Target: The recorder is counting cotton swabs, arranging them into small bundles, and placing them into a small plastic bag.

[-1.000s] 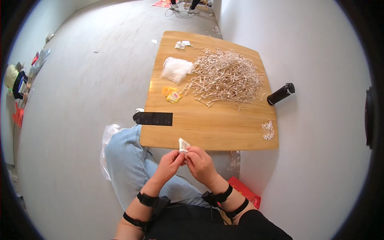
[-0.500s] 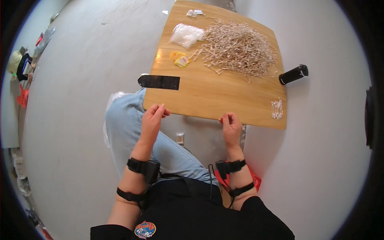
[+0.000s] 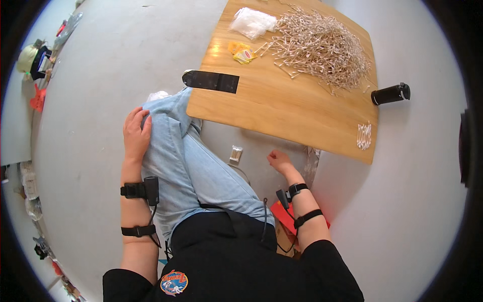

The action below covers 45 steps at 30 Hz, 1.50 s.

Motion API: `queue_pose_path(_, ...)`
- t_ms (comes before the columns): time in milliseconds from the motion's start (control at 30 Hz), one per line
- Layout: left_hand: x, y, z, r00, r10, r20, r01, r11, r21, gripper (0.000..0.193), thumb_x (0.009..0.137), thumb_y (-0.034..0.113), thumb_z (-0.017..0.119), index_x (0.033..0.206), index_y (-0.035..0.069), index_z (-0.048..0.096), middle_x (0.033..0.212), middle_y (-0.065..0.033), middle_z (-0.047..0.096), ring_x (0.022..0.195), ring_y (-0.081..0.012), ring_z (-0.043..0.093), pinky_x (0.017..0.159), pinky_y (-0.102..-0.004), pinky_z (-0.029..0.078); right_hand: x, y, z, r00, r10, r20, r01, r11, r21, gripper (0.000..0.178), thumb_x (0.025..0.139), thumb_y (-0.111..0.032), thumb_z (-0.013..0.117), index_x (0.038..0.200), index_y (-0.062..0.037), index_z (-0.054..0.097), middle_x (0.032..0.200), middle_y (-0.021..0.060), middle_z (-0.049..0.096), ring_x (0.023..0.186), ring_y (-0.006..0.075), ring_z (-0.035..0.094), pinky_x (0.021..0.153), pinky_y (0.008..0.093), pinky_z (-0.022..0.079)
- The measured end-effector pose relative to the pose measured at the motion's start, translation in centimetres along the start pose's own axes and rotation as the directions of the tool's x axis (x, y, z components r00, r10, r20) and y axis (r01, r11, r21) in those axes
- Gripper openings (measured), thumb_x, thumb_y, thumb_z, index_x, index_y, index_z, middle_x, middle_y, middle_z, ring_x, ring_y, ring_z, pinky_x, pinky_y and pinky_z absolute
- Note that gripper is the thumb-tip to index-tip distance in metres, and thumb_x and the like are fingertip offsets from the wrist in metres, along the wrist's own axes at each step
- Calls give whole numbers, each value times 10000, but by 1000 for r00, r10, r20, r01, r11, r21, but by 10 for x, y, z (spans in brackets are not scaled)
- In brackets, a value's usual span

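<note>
My left hand (image 3: pixel 136 133) lies against my left knee in light blue jeans (image 3: pixel 163 131), fingers stretched and a little bent, holding nothing. My right hand (image 3: pixel 279 162) is below the near edge of the wooden table (image 3: pixel 261 113), its fingers curled in. What those fingers hold, if anything, is hidden. Near it, lower than the tabletop, a small clear-wrapped packet (image 3: pixel 235 154) appears to lie on the floor. On the table's right corner is a small row of white cotton swabs (image 3: pixel 364 136). A large heap of loose cotton swabs (image 3: pixel 324 48) covers the far part.
Beside the heap lie clear plastic bags (image 3: pixel 253 22) and yellow packets (image 3: pixel 242 53). A black strip (image 3: pixel 211 81) crosses the table's left edge. Against the right edge is a black bottle (image 3: pixel 390 94). Something red (image 3: pixel 284 215) sits by my right forearm.
My left hand has moved left and down from the table edge onto my knee, its fingers opening out. My right hand has dropped below the near edge. The view has shifted.
</note>
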State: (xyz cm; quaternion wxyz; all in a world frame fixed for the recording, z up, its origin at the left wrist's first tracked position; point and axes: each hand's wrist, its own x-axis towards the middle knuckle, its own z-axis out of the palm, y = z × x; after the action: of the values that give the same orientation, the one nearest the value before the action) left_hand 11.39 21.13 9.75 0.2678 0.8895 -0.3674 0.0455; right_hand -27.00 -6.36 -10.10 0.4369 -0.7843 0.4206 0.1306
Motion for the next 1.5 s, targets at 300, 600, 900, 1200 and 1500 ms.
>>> queue_pose_path(300, -43, -50, 11, 997, -70, 26, 62, 966, 252, 344, 854, 228, 669, 1161, 74, 643, 1314, -135, 565, 1276, -330, 468, 1060, -455, 363, 31, 31, 31, 998, -39, 51, 42, 997, -63, 267, 838, -295, 608, 921, -56, 694, 928, 196, 692, 929, 383, 648, 809, 460, 513)
queue_pose_path(600, -57, -95, 35, 946, -74, 316, 48, 995, 87, 407, 838, 240, 685, 1214, 93, 630, 1361, -112, 544, 1333, -325, 419, 1094, -462, 310, 86, 65, 64, 977, -54, 205, 91, 980, -178, 222, 827, -257, 604, 888, -60, 686, 782, 142, 705, 697, 284, 686, 668, 405, 539)
queue_pose_path(900, -7, -47, 45, 912, -69, 405, 89, 995, -32, 263, 748, 129, 667, 1006, 82, 669, 1134, -81, 645, 1172, -308, 539, 1062, -507, 309, 164, -3, 99, 961, -270, 54, 268, 877, -398, 295, 801, -261, 680, 1037, -87, 663, 1011, 199, 665, 1002, 332, 627, 886, 441, 483)
queue_pose_path(1200, 7, -54, 43, 854, -170, 492, 224, 973, -52, 213, 673, 102, 643, 882, 100, 684, 1021, -62, 667, 1107, -313, 557, 1082, -558, 263, 211, 14, 170, 980, -169, 107, 195, 928, -318, 311, 799, -262, 684, 1056, -89, 656, 1020, 204, 659, 1005, 336, 624, 891, 441, 481)
queue_pose_path(1500, 8, -63, 37, 795, -199, 574, 235, 972, 12, 180, 666, 134, 659, 845, 121, 681, 1000, -55, 662, 1109, -326, 540, 1108, -559, 221, 161, 41, 224, 990, -17, 137, 50, 967, -248, 329, 797, -263, 689, 1075, -92, 648, 1029, 209, 654, 1008, 340, 621, 895, 441, 479)
